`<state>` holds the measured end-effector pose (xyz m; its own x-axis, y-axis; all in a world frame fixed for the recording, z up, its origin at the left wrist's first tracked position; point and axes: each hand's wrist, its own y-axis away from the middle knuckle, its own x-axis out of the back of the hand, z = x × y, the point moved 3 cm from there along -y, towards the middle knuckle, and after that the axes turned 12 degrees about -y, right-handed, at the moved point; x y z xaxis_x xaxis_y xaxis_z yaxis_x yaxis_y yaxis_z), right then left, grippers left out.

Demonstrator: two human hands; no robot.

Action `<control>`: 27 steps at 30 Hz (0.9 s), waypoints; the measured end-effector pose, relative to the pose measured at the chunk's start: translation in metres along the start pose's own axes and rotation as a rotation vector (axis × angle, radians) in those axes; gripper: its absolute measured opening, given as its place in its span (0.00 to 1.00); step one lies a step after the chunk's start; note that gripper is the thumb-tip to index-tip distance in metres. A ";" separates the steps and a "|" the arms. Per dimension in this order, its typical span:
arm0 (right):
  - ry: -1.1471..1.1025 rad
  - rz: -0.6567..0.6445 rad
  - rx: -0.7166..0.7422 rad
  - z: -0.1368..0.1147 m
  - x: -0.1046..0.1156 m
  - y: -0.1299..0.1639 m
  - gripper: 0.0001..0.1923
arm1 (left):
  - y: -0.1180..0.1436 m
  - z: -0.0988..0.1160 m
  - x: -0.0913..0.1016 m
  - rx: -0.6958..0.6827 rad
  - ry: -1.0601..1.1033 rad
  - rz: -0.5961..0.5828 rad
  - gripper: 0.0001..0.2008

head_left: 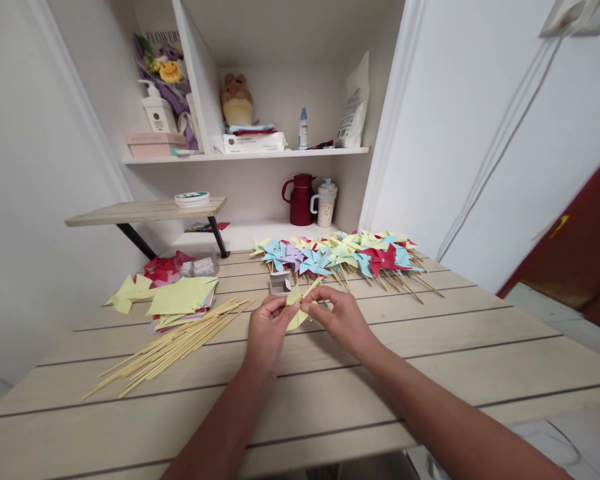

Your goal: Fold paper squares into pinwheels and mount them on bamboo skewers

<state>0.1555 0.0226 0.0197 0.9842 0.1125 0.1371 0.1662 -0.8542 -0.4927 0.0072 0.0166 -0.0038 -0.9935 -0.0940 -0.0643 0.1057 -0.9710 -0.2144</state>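
Note:
Over the middle of the table, my left hand [270, 325] pinches a pale yellow paper pinwheel [295, 321] by its left side. My right hand [341, 319] grips it from the right, fingertips closed near its centre. A light stick-like piece [313, 287] slants up between my fingers; whether it is a wooden stick or rolled paper I cannot tell. Just behind my hands stands a small open box [281, 283]. To the left lies a bundle of thin wooden sticks [180, 347], beside a stack of coloured paper squares [183, 297].
Finished pinwheels [315, 261] on sticks lie in a pile at the back right. Red folded papers [161, 268] and a clear plastic box [199, 265] sit under a small raised shelf [150, 211]. A red jug [301, 200] and a cup [326, 203] stand behind.

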 end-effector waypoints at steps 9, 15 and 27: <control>0.009 -0.021 -0.001 0.001 0.003 -0.001 0.05 | 0.002 -0.005 -0.002 0.135 0.098 -0.034 0.17; 0.105 -0.033 0.095 -0.006 0.004 -0.002 0.06 | 0.003 -0.002 -0.002 0.129 0.077 -0.005 0.17; 0.115 -0.068 0.125 -0.009 0.006 -0.001 0.07 | 0.005 -0.002 -0.004 0.143 0.112 -0.011 0.16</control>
<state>0.1602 0.0193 0.0291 0.9581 0.1025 0.2674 0.2452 -0.7758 -0.5813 0.0116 0.0125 -0.0066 -0.9827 -0.0661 -0.1731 0.0802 -0.9939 -0.0755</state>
